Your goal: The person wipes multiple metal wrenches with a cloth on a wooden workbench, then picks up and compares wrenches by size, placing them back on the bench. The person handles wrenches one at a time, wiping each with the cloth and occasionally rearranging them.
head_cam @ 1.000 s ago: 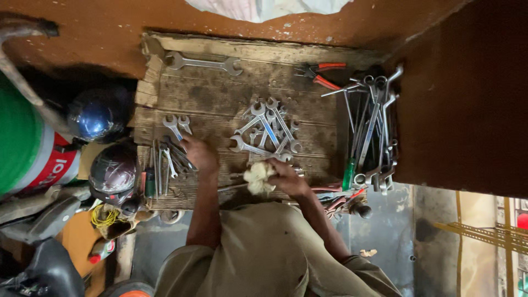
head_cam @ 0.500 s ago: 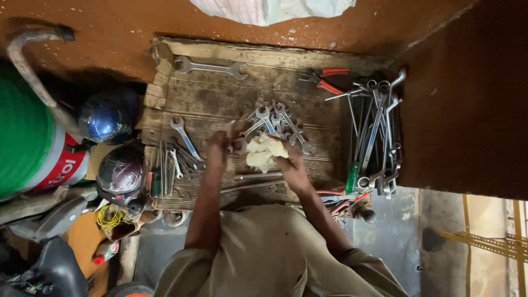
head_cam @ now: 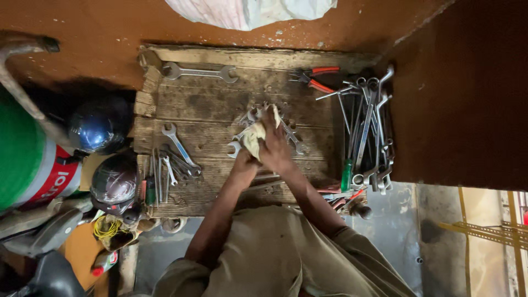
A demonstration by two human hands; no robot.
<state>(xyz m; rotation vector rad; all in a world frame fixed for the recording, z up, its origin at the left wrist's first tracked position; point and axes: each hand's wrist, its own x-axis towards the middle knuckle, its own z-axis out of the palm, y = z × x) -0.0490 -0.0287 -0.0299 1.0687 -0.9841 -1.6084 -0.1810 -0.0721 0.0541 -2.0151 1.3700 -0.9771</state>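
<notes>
Fingers [head_cam: 275,144] of the right hand [head_cam: 278,151] and left hand [head_cam: 246,163] close on a pale rag [head_cam: 254,137], pressing it over the spanner cluster [head_cam: 291,137] at mid-worktop [head_cam: 209,104], apparently for wiping.

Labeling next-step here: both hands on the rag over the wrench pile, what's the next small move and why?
Probably draw the rag along the wrench under it. Both hands, left and right, press the rag on the middle pile of wrenches, while other wrenches lie sorted at left and right. Whether a wrench is gripped inside the rag is hidden.
</notes>
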